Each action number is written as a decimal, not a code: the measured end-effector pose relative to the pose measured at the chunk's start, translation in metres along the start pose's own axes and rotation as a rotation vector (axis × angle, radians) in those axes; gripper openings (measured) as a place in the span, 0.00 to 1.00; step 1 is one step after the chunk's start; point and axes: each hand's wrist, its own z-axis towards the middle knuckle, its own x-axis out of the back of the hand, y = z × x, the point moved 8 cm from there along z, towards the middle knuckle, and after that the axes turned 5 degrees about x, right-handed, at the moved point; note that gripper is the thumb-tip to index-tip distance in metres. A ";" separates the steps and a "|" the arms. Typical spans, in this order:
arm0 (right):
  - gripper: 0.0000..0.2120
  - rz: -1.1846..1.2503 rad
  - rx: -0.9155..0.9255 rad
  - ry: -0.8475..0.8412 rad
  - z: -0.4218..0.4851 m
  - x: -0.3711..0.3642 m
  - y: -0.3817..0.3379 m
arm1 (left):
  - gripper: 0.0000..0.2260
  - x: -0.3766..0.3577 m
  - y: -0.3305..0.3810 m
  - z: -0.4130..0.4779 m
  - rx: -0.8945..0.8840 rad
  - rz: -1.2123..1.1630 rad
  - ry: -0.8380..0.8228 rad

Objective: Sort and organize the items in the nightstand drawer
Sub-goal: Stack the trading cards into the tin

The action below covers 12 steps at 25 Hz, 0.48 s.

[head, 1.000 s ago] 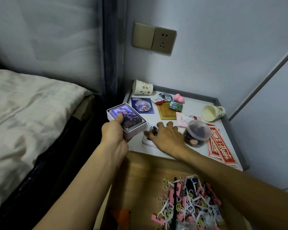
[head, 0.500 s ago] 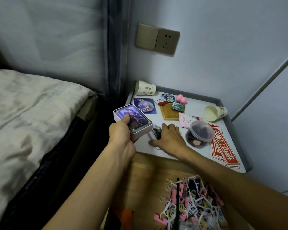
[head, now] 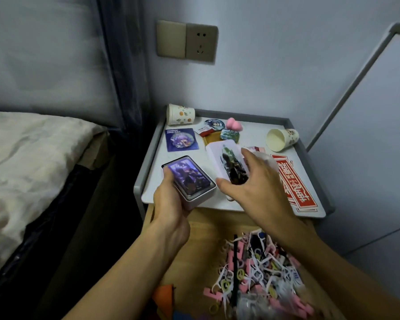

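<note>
My left hand (head: 171,204) grips a small white box (head: 189,180) with a purple picture card on top, held at the nightstand's front left corner. My right hand (head: 252,183) pinches a white card with a dark figure (head: 229,162) and holds it tilted above the nightstand top (head: 155,188), just right of the box. Below the hands the open wooden drawer (head: 208,229) holds a tangled pile of pink, white and yellow plastic clips (head: 256,276). The round plastic tub is hidden behind my right hand.
On the top lie two tipped paper cups (head: 180,113) (head: 281,139), a blue badge card (head: 182,139), a round badge (head: 214,124), a pink heart (head: 233,124) and red stickers (head: 296,181). A bed (head: 32,158) stands left; a wall socket (head: 201,43) is above.
My right hand has lifted the white card off the nightstand top and raised it tilted. My left hand with the box has stayed near the front left corner.
</note>
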 end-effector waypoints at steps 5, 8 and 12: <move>0.31 -0.134 0.033 -0.051 -0.003 -0.006 0.010 | 0.22 -0.028 -0.041 -0.009 0.084 0.056 -0.137; 0.28 -0.233 0.050 -0.046 -0.006 -0.005 0.017 | 0.20 -0.045 -0.051 -0.014 0.101 0.071 -0.203; 0.26 -0.234 0.044 -0.054 -0.012 -0.004 0.025 | 0.18 -0.057 -0.060 -0.019 0.122 0.031 -0.255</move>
